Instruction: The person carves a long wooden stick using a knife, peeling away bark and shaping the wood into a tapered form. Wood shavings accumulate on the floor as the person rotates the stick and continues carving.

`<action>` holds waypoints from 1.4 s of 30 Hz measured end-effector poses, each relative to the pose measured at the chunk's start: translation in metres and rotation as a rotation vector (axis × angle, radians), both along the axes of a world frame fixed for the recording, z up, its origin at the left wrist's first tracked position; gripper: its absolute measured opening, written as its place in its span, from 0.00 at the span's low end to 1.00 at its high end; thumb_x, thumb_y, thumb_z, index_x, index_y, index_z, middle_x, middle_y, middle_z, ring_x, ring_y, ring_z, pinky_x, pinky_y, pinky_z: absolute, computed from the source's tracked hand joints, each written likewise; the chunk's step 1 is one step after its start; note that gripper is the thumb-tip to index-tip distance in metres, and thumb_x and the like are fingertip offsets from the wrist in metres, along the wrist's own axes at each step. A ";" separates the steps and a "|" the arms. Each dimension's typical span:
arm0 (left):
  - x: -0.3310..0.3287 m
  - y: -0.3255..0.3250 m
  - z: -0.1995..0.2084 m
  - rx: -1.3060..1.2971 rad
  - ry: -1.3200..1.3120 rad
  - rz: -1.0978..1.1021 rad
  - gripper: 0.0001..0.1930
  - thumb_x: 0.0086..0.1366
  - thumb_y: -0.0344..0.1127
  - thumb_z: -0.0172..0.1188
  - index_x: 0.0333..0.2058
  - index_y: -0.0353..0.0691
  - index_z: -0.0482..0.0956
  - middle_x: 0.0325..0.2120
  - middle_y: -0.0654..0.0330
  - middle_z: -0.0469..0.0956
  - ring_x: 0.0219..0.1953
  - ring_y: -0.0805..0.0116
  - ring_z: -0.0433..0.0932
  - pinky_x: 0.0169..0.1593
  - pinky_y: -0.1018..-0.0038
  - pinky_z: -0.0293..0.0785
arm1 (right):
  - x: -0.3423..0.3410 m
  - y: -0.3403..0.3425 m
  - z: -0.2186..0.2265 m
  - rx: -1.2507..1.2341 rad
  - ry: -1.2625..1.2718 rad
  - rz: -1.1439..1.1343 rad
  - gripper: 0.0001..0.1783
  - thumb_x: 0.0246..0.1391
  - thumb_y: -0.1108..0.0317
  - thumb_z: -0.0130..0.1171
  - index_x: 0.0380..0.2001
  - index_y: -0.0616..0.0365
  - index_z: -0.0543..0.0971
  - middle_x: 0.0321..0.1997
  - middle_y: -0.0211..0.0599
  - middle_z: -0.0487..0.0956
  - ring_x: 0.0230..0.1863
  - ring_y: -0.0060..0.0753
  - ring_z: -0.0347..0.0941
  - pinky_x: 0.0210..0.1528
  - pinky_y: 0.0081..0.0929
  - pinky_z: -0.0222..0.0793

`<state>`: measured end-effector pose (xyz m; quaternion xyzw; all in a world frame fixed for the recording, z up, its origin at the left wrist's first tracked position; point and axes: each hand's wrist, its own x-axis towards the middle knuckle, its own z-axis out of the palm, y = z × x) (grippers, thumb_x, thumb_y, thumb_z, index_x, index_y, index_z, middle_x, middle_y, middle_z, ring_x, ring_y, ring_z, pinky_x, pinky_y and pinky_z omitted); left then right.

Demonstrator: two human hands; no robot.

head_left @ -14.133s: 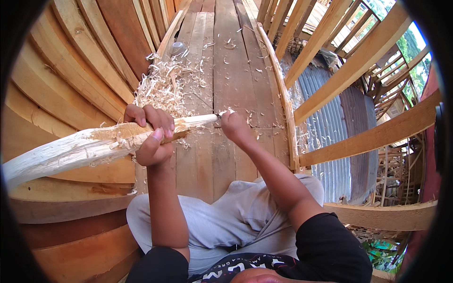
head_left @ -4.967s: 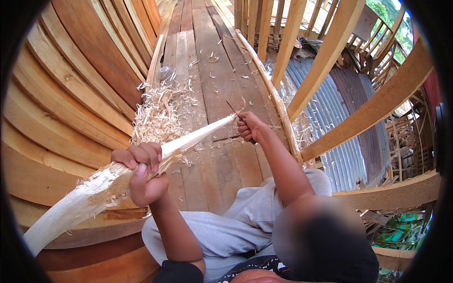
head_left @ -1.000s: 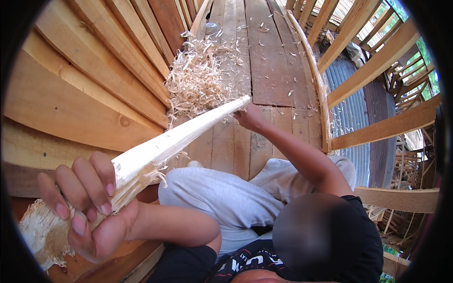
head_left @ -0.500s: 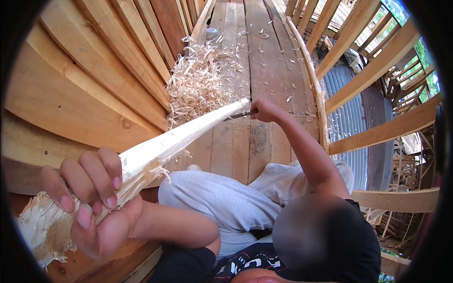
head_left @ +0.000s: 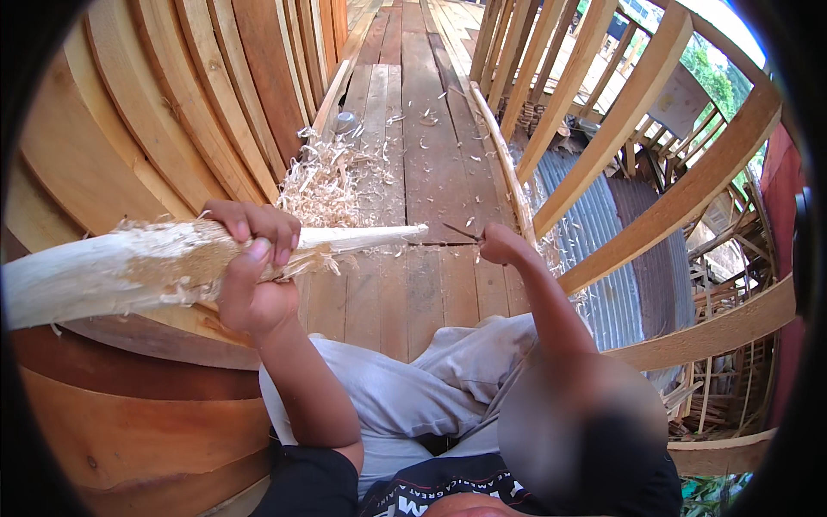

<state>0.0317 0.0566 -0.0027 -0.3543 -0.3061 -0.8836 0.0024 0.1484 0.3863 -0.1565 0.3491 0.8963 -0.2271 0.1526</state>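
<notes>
Whittling: we are gripping the pale stick [head_left: 172,263] in our left hand [head_left: 250,267], tip pointing to three o'clock; our right hand [head_left: 504,246] is clenching the knife [head_left: 463,231], needing realignment on the tip.

Wood shavings pile [head_left: 323,177] on plank floor [head_left: 431,146], curved plank wall [head_left: 129,129] left, corrugated metal sheet [head_left: 603,258] right

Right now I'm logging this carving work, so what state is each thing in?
Wooden pole: pale, whittled, fibres frayed, held level.
Left hand: closed around the pole.
Right hand: closed on a thin blade, just off the pole's tip.
Shavings: piled loose on the plank floor.
</notes>
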 end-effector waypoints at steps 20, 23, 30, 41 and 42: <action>0.001 0.080 -0.077 -0.175 0.189 -0.273 0.15 0.48 0.29 0.52 0.35 0.43 0.58 0.19 0.63 0.62 0.23 0.71 0.63 0.34 0.73 0.63 | -0.003 -0.007 -0.079 -0.378 0.656 -0.118 0.13 0.54 0.62 0.57 0.36 0.62 0.75 0.28 0.38 0.76 0.25 0.28 0.70 0.25 0.29 0.66; -0.003 0.087 -0.071 -0.261 0.274 -0.154 0.19 0.48 0.30 0.54 0.38 0.43 0.57 0.21 0.63 0.65 0.29 0.68 0.69 0.41 0.71 0.66 | -0.008 -0.013 -0.075 -0.557 0.592 -0.174 0.13 0.55 0.61 0.57 0.35 0.61 0.76 0.25 0.33 0.73 0.21 0.23 0.66 0.19 0.26 0.63; 0.001 0.085 -0.075 -0.203 0.153 -0.174 0.14 0.57 0.28 0.57 0.42 0.40 0.66 0.31 0.58 0.70 0.51 0.54 0.71 0.65 0.50 0.52 | -0.007 -0.014 -0.075 -0.694 0.597 -0.201 0.18 0.52 0.60 0.59 0.40 0.62 0.75 0.23 0.28 0.71 0.19 0.21 0.66 0.15 0.23 0.62; 0.003 0.096 -0.091 -0.085 0.078 -0.050 0.08 0.60 0.30 0.55 0.35 0.41 0.64 0.20 0.63 0.65 0.23 0.73 0.64 0.33 0.69 0.66 | -0.014 -0.017 -0.075 -0.752 0.548 -0.267 0.12 0.56 0.60 0.57 0.39 0.56 0.76 0.18 0.26 0.68 0.15 0.16 0.60 0.13 0.22 0.53; 0.003 0.094 -0.091 -0.096 0.105 -0.052 0.08 0.60 0.30 0.55 0.35 0.41 0.64 0.19 0.63 0.65 0.22 0.73 0.64 0.33 0.69 0.67 | -0.012 -0.018 -0.077 -0.719 0.535 -0.236 0.14 0.57 0.58 0.54 0.38 0.57 0.77 0.18 0.27 0.68 0.15 0.17 0.60 0.13 0.22 0.54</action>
